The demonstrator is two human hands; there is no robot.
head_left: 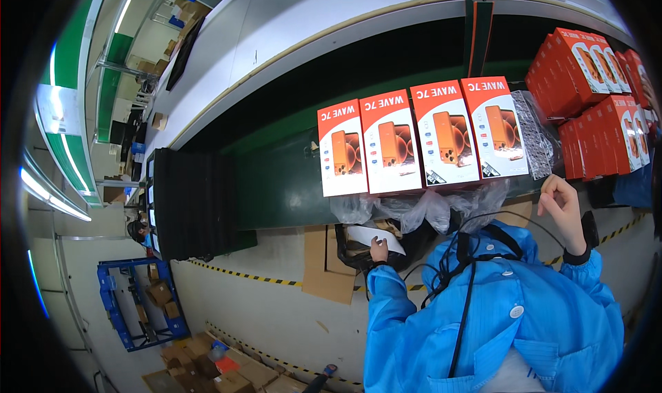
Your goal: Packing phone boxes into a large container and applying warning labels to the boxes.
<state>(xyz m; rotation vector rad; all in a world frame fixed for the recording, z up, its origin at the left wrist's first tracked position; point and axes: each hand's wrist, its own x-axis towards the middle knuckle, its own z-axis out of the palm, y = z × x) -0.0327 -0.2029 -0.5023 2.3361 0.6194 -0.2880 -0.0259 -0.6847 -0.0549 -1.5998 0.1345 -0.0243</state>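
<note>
Low beside the bench, my left hand (378, 251) is closed on a white paper strip (387, 239), over a black bag-lined bin (353, 256). My right hand (564, 212) is raised at the bench's near right edge, loosely bent, holding nothing, with some space between its fingers. Ahead of my hands, several red-and-white phone boxes (391, 145) stand in a row on the dark green bench (276, 186), their printed orange phones facing me. Crumpled clear plastic (429, 208) hangs at the bench edge under the boxes. Bubble wrap (532, 134) lies just right of the row.
Stacks of more red boxes (579, 69) fill the bench's right end. Behind the bench runs a white shelf (276, 41) with a green post (478, 38). Flattened cardboard (324, 265) lies by the bin. Black cables (458, 283) hang before my blue coat. A blue rack (141, 303) stands far left.
</note>
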